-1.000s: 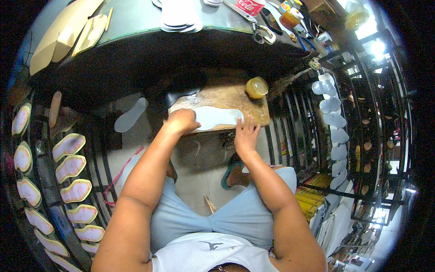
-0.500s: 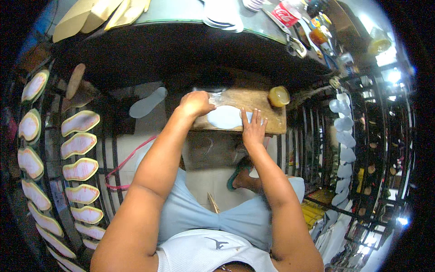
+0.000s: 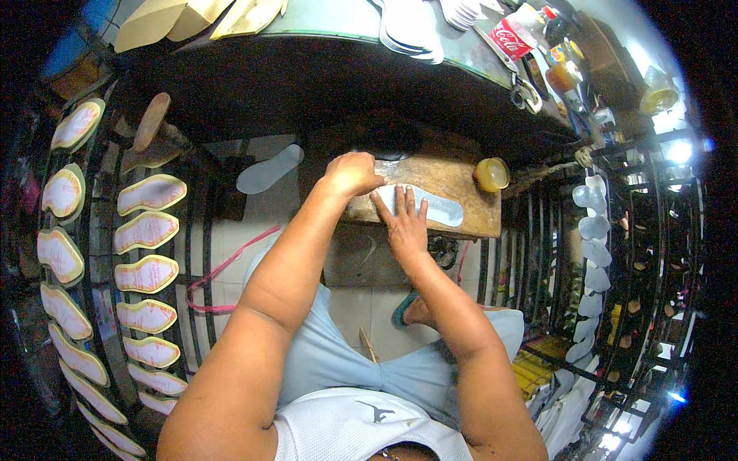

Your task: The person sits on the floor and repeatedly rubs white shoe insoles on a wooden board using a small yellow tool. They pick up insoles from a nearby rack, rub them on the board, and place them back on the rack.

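A white insole lies flat on a worn wooden board in front of me. My right hand rests on it with the fingers spread, covering its middle. At the insole's left end, my left hand is closed, knuckles up, low over the board. Whatever its fingers hold is hidden beneath them. Behind the left hand a dark round shape shows at the board's far edge. An open jar of yellowish stuff stands at the board's right corner.
Another pale insole lies left of the board. Racks of insoles line the left side; white pieces hang on a rack at right. A glass-topped table beyond carries scissors, bottles and stacked insoles.
The insole on the board has turned and shifted right, its right end now uncovered. My right hand has moved left onto its middle. My left hand stays closed near its left end.
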A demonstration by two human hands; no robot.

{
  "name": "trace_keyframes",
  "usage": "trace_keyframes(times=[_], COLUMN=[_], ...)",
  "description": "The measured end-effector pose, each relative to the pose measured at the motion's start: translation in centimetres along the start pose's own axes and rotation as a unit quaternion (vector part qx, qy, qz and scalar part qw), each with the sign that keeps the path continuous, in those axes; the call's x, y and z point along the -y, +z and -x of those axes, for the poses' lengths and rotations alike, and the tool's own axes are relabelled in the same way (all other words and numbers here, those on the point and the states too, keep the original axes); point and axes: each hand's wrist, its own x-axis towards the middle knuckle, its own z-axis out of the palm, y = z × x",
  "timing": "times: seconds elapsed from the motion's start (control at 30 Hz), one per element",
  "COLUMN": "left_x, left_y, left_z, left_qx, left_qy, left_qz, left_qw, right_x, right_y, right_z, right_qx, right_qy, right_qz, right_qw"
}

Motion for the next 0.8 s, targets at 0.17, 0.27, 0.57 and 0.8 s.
trace_keyframes(times=[0.17,0.27,0.57,0.8], left_x=[-0.1,-0.3,-0.4,-0.9], left_y=[-0.3,-0.4,0.6,-0.6], left_z=[0.2,-0.1,-0.3,0.2], left_qx=[-0.005,0.024,0.037,0.030], left_qy=[0.002,0.006,0.010,0.015], left_qz=[0.009,-0.002,-0.005,0.027], left_qw=[1.000,1.000,0.999,0.999], right_x=[-0.6,-3.1,0.3,-9.1], right_y=[-0.1,0.5,1.1,-0.5], right_z=[2.4,2.7,1.3,1.8], right_qx=[-0.017,-0.005,-0.021,-0.158], right_qy=[0.014,0.094,0.005,0.000], right_qz=[-0.118,-0.060,-0.021,-0.206], right_qw=[0.993,0.994,1.000,0.966])
